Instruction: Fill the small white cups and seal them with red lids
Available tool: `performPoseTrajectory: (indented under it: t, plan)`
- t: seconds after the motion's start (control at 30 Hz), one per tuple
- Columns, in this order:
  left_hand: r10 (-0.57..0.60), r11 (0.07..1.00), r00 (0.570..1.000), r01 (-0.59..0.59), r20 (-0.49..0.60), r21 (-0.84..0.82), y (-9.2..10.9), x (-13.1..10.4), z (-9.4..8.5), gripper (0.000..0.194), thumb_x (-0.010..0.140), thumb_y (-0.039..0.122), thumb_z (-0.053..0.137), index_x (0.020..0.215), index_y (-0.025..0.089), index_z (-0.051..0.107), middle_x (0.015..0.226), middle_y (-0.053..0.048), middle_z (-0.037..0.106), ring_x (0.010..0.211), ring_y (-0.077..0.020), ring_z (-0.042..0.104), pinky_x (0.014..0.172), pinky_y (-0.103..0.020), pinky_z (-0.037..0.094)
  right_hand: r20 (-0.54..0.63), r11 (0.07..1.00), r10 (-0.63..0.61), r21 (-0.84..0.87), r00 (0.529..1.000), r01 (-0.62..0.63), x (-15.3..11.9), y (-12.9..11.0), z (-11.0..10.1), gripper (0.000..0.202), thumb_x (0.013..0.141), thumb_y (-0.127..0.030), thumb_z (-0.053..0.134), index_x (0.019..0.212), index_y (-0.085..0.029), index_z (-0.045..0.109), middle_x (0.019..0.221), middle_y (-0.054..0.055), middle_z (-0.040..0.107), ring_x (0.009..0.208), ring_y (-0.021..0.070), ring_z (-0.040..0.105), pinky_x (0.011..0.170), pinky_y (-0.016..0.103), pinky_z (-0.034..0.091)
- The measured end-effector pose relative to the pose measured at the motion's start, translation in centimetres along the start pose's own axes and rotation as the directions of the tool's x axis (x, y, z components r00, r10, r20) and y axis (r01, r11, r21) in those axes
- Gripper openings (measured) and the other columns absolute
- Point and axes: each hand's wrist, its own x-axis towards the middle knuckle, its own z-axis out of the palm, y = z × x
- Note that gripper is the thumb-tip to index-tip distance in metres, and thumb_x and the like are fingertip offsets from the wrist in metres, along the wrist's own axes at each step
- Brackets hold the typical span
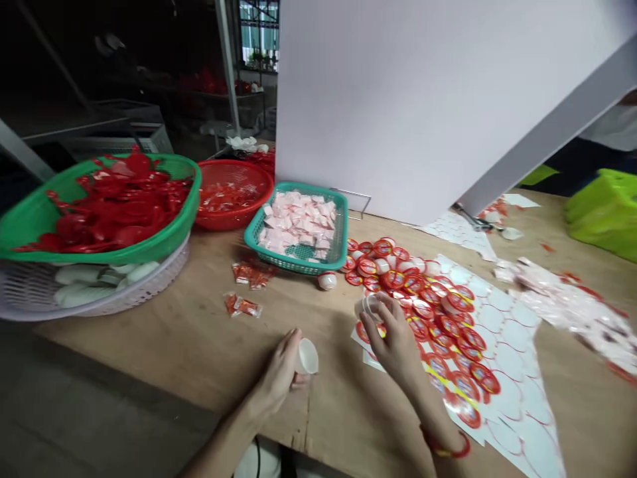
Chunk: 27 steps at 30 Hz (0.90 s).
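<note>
My left hand (283, 368) is closed around a small white plastic cup (308, 356), its open mouth tipped to the right. Over the near-left edge of the red-labelled pile, my right hand (393, 332) pinches a small whitish plastic cup (369, 305), partly covered by the fingers. Beneath and beyond it lie many round red-and-white labelled pieces (423, 309) on sticker sheets (507, 358). One white piece with a reddish rim (327, 281) sits apart at the pile's left. Small red-and-clear packets (243, 306) rest on the table left of my hands.
A teal basket (253, 247) holds pinkish-white packets. At the left, a green basket (192, 219) of red plastic parts stands on a pale basket (149, 295) with white parts; a red colander (233, 219) is beside them. A large white panel (398, 99) rises behind. White packets (577, 312) lie right.
</note>
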Motion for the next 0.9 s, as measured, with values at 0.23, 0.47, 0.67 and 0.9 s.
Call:
performPoseTrajectory:
  t: [0.23,0.47,0.67,0.9]
  plan:
    - [-0.034,0.947,0.999,0.019,-0.041,-0.32,1.6,-1.8,-3.0,0.042,0.063,0.051,0.066,0.076,0.017,0.045,0.052,0.007,0.045,0.038,-0.0029,0.037,0.041,-0.017,0.018,-0.084,0.975,-0.107,-0.205,0.991,0.088,2.7,-1.8,4.5,0.022,0.085,-0.033,0.043,0.09,-0.017,0.058,0.1,0.015,0.055,0.088,0.0262,0.053,0.073,0.04,0.044]
    - [0.078,0.926,0.952,-0.179,-0.295,-0.333,3.2,-3.7,-7.5,0.038,0.065,0.043,0.068,0.083,0.014,0.052,0.054,0.006,0.048,0.04,-0.0036,0.037,0.04,-0.017,0.024,0.384,0.979,-0.152,-0.07,0.911,0.193,4.4,-11.0,12.2,0.019,0.083,-0.01,0.043,0.083,-0.017,0.06,0.081,0.009,0.059,0.072,0.0191,0.054,0.059,0.027,0.041]
    - [0.077,0.923,0.953,-0.179,-0.292,-0.341,3.8,-3.7,-8.7,0.045,0.06,0.049,0.07,0.084,0.013,0.058,0.056,0.004,0.052,0.042,-0.0051,0.038,0.041,-0.019,0.029,0.266,0.964,-0.16,-0.167,0.951,0.209,8.2,-10.6,10.9,0.022,0.085,-0.014,0.042,0.101,-0.016,0.056,0.09,0.008,0.061,0.081,0.0196,0.055,0.069,0.027,0.042]
    - [0.046,0.947,0.977,-0.108,-0.206,-0.302,3.9,-2.3,-7.1,0.048,0.06,0.05,0.071,0.088,0.012,0.06,0.061,0.003,0.055,0.046,-0.0056,0.039,0.045,-0.02,0.03,0.334,0.839,0.139,-0.54,0.932,0.068,16.5,-4.2,7.4,0.022,0.08,-0.008,0.045,0.094,-0.01,0.062,0.09,0.016,0.064,0.087,0.0241,0.057,0.07,0.03,0.041]
